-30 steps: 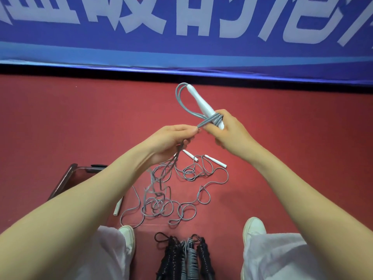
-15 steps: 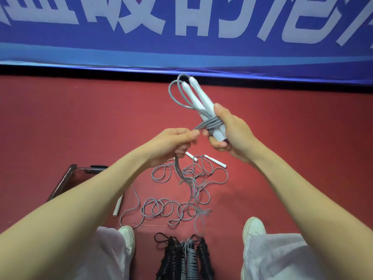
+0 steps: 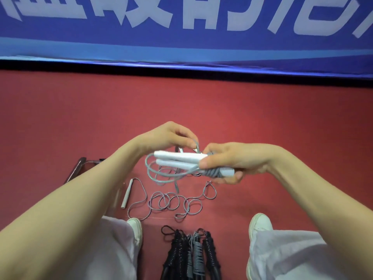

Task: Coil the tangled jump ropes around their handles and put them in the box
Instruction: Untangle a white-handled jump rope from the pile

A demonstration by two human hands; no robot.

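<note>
Your right grip wraps both white handles, probably light and stiff, while your left grip pinches the thin, seemingly springy grey rope; hold it taut there.

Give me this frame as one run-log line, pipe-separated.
phase: coiling | right hand: grips paired white plastic handles, grey cord partly wound | left hand: pinches grey cord | red floor: tangled grey rope

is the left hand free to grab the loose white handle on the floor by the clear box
Probably not yet: the left hand pinches the grey rope beside the right hand. The loose white handle lies uncovered on the red floor, so once the rope is released the way looks free.
</note>
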